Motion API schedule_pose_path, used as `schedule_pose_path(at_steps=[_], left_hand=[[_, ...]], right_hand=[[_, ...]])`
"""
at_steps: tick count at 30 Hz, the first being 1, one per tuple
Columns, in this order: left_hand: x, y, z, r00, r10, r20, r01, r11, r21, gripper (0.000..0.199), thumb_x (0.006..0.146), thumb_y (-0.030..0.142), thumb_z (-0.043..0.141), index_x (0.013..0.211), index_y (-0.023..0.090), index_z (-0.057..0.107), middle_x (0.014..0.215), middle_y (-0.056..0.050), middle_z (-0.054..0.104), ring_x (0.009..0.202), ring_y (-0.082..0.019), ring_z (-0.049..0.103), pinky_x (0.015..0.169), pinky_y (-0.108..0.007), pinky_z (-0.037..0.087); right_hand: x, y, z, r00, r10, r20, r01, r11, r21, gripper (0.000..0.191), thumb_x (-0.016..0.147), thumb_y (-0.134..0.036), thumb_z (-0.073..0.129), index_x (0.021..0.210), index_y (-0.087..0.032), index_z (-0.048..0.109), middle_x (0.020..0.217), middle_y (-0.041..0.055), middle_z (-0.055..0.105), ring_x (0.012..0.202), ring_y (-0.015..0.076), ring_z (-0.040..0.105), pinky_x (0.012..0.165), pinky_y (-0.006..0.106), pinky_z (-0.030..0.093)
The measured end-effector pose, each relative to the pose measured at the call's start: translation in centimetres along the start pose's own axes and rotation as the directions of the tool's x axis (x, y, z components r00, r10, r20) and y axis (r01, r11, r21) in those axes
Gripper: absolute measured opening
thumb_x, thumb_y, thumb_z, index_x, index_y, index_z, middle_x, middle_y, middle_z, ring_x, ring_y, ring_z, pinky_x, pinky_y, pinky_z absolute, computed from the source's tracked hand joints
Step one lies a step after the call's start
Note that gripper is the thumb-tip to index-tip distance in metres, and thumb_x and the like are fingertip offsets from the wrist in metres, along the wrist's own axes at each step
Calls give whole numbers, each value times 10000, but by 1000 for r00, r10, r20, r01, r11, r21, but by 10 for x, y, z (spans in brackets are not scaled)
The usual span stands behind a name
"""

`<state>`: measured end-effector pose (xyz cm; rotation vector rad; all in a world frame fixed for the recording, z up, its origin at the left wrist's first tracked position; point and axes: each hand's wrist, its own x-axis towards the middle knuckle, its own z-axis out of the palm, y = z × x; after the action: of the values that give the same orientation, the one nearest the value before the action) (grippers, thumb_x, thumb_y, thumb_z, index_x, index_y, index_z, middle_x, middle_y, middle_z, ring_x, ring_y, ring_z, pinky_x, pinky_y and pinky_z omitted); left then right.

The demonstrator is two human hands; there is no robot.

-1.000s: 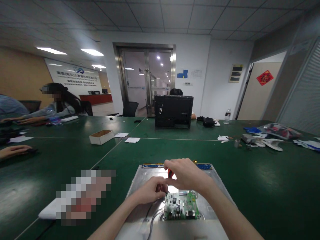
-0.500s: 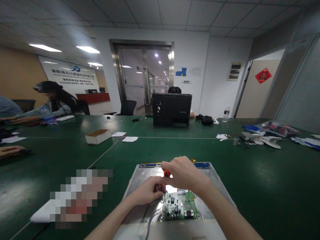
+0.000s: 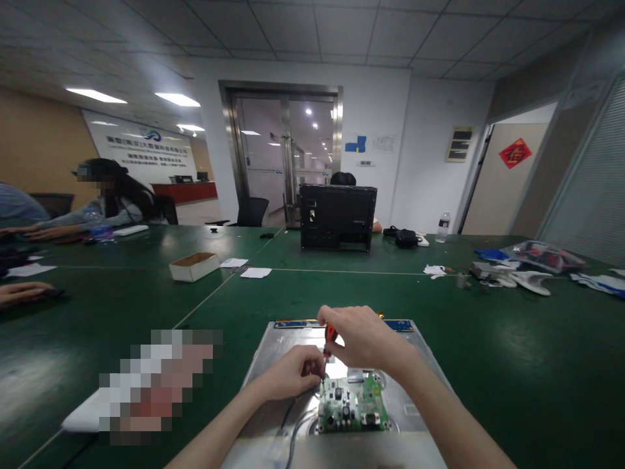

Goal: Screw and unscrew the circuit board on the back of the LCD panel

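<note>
My right hand [image 3: 364, 335] is wrapped round the red and black handle of a screwdriver [image 3: 331, 332], which points down at the upper left corner of a green circuit board [image 3: 352, 405]. Pinched fingers of my left hand [image 3: 293, 372] sit right beside the screwdriver's tip; what they hold, if anything, is hidden. The board lies on a silvery metal panel [image 3: 283, 342] in front of me. Along the panel's far edge runs a narrow blue circuit strip [image 3: 400, 325], partly covered by my right hand. A grey cable [image 3: 293, 440] runs beside the board's left side.
On the green table [image 3: 512, 365] are a small open box [image 3: 194, 267], paper slips [image 3: 256, 273], and a black monitor-like casing [image 3: 336, 218] with a person behind it. Loose parts [image 3: 493, 273] and a bottle [image 3: 443, 228] stand right. A co-worker's hand [image 3: 27, 294] rests at left.
My right hand has shifted slightly and its grip has turned, so more of the screwdriver's handle shows. My left hand stays at the board's corner. The view has shifted a little.
</note>
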<state>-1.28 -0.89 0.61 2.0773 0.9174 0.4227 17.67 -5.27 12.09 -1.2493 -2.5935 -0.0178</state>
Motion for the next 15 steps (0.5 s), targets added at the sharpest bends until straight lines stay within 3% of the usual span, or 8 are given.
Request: schedule_pose_path(at_steps=[3,7,15], left_hand=[[-1,3,-1,1000,-15,0,15,1000,7,153,625,125,519,751,154,601,637,34,486,596,-121,452,560,-216,342],[-2,3,-1,1000,-11,-7,11,1000,-4,167,632,135,527,783,155,595,670,26,513,610,-126,465,574,-222,352],[1,-3,0,1000,18,6,-18,1000,-10,218,603,113,504,790,151,608,683,22,527,635,-130,469,579,-213,357]], right_hand=[[2,-1,2,1000,1,-4,-1,997,-71,150,844,-342,589,912,-221,531,792,2,679,692,169,620,506,270,212],[2,-1,3,1000,17,22,-15,997,-75,203,861,-411,579,859,-210,550,793,11,671,696,168,611,515,272,221],[-3,-1,-1,999,-35,4,35,999,40,184,774,-182,562,956,-199,538,894,16,663,734,150,583,532,260,250]])
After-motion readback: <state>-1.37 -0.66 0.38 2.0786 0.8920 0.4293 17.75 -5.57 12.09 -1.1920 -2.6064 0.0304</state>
